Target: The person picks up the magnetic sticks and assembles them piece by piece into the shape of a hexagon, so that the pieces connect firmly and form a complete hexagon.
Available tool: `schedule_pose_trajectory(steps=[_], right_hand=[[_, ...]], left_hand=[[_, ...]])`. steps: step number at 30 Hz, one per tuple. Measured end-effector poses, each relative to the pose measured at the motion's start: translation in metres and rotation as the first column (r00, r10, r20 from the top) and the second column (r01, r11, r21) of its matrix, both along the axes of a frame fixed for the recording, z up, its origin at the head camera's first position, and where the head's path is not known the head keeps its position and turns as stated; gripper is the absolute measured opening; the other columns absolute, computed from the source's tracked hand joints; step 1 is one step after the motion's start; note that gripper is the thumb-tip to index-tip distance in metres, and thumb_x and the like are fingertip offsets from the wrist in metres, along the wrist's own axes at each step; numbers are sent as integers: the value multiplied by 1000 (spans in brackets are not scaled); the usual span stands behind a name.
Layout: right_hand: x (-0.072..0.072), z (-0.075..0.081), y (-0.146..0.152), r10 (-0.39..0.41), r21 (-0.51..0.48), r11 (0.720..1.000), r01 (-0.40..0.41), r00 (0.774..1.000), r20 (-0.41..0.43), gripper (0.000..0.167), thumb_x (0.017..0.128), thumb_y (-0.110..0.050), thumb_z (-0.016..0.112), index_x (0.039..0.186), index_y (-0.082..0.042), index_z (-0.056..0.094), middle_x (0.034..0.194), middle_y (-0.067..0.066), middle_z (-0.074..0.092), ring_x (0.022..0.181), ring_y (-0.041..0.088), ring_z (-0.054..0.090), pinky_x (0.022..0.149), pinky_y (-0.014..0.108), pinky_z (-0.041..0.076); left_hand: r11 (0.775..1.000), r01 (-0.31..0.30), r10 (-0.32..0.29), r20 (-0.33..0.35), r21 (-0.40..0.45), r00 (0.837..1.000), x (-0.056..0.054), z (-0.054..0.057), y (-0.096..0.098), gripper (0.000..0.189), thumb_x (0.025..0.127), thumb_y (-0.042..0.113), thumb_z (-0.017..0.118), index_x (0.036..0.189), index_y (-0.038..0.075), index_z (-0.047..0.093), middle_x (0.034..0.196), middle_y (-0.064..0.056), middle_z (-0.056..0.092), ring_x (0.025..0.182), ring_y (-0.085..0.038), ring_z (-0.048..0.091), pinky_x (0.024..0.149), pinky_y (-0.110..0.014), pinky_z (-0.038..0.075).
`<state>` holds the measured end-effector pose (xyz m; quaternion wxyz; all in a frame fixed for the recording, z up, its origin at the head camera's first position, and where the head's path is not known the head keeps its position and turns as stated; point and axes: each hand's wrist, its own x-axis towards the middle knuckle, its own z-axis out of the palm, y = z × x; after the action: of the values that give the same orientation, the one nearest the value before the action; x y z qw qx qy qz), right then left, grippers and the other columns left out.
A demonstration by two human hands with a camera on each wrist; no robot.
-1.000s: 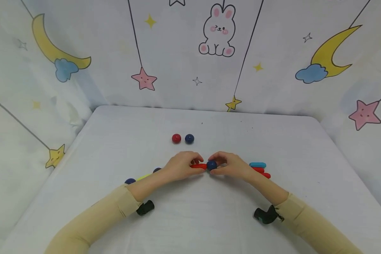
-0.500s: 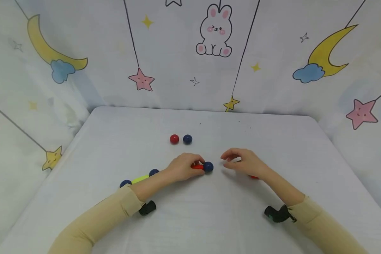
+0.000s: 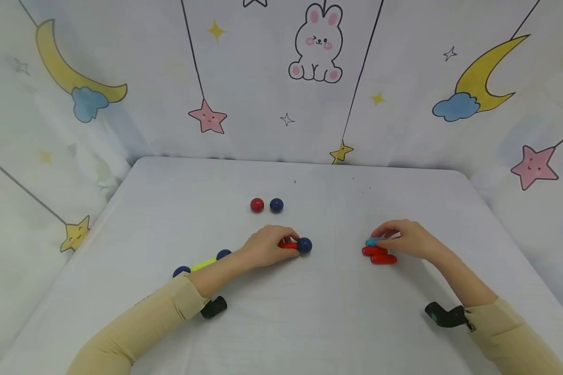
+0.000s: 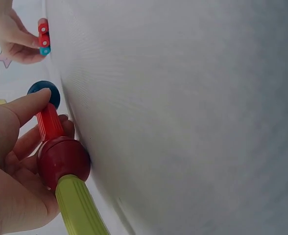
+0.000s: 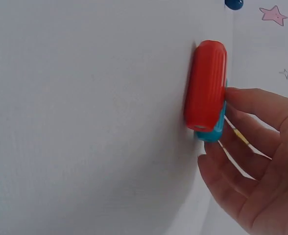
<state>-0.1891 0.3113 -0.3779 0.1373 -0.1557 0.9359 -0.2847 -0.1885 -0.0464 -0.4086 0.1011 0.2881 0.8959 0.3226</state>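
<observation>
My left hand [image 3: 266, 247] grips a red rod [image 4: 50, 122] whose far end meets a dark blue ball [image 3: 304, 245]. In the left wrist view a red ball [image 4: 63, 164] sits at the rod's near end, with a ribbed yellow-green rod [image 4: 80, 208] running on from it. Over on the right, my right hand [image 3: 410, 238] pinches a light blue rod [image 3: 372, 242] between thumb and fingers. Two red rods [image 3: 383, 259] lie against it on the near side; in the right wrist view a red rod [image 5: 206, 85] partly hides the blue one.
Behind the hands a loose red ball [image 3: 257, 205] and a blue ball [image 3: 276, 205] stand side by side. Beyond my left forearm shows a yellow-green rod [image 3: 203, 264] with blue balls at its ends. A patterned cloth [image 3: 244, 67] hangs behind the white table [image 3: 309, 323].
My right hand has let go of the blue ball and moved right to the rods, where it takes hold of the light blue one. The left hand stays nearly in place with the red rod.
</observation>
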Motion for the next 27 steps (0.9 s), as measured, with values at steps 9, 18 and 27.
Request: schedule_pose_trajectory(steps=[9, 18, 27], right_hand=[[-7, -11, -10, -15, -6, 1000, 15, 1000, 13, 24, 90, -22, 70, 109, -8, 68, 98, 2, 64, 94, 25, 57, 75, 35, 48], [-10, -19, -47, 89, -87, 992, -96, 993, -81, 21, 90, -20, 72, 108, -10, 69, 97, -2, 66, 93, 19, 60, 87, 42, 51], [-11, -20, -91, 199, -159, 965, -207, 978, -63, 24, 88, -20, 74, 110, -13, 70, 99, -6, 67, 92, 15, 59, 83, 33, 51]], left_hand=[[1000, 10, -10, -8, 8, 1000, 0, -1, -1, 32, 87, 21, 75, 117, 11, 68, 94, 0, 66, 87, -14, 58, 75, -27, 47], [1000, 16, -15, -15, 12, 1000, 0, -1, -2, 31, 88, 21, 74, 117, 10, 68, 92, 0, 66, 85, -13, 58, 75, -27, 48], [1000, 2, -2, -18, 7, 1000, -1, 2, -3, 32, 87, 21, 75, 116, 10, 68, 92, 0, 67, 85, -14, 58, 75, -26, 48]])
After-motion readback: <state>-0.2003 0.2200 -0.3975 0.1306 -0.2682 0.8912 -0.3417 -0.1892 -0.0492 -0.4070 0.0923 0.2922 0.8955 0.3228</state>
